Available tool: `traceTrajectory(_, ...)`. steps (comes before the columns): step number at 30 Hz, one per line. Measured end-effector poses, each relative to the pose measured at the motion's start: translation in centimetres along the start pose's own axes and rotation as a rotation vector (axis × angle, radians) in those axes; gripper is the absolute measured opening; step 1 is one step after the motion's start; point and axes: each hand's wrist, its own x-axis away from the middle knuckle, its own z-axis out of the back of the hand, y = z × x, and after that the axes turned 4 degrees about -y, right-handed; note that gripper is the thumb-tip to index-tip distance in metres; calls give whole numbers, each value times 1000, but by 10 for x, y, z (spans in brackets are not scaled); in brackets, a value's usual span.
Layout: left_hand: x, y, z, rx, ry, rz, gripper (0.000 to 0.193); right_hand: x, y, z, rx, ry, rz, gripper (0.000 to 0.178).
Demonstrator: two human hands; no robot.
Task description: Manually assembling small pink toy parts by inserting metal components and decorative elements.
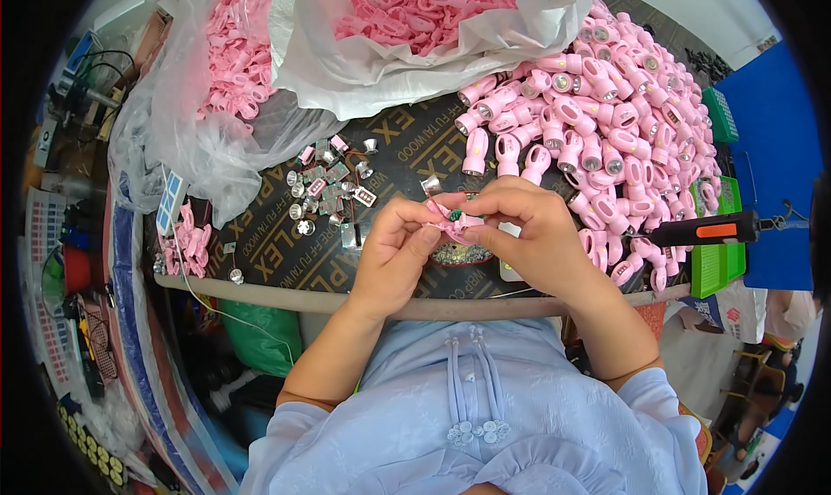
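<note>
The pink shell [459, 229] is held above the table's near edge, pinched between the thumbs and fingers of the left hand [391, 251] and right hand [535, 232], which cover much of its outline. A green part [455, 215] shows in it, too small to make out fully. A reflector [431, 184] stands just beyond the fingertips; its lower end is hard to follow. Below the hands lie metal bits [461, 254], partly hidden. Left are the circuit parts [333, 187], overlapping; right, heaped flashlights [606, 131] hide one another, the screwdriver [705, 231] tip among them. The sack [381, 79] is cut off above.
</note>
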Motion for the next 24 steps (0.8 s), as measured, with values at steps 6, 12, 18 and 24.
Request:
traceTrajectory(6,-1,2,-2,9,7,3,12,-1,-1,-2,19,-1,-12,26)
traceTrajectory(12,0,4,-1,-47,11,5,13,-1,-6,-2,-71,29,-75,26)
traceTrajectory(18,0,3,-5,44,81,11,13,1,-3,-4,236,-6,129,32)
traceTrajectory(24,4,-7,-7,303,209,57,11,-2,6,-11,546,36,405,49)
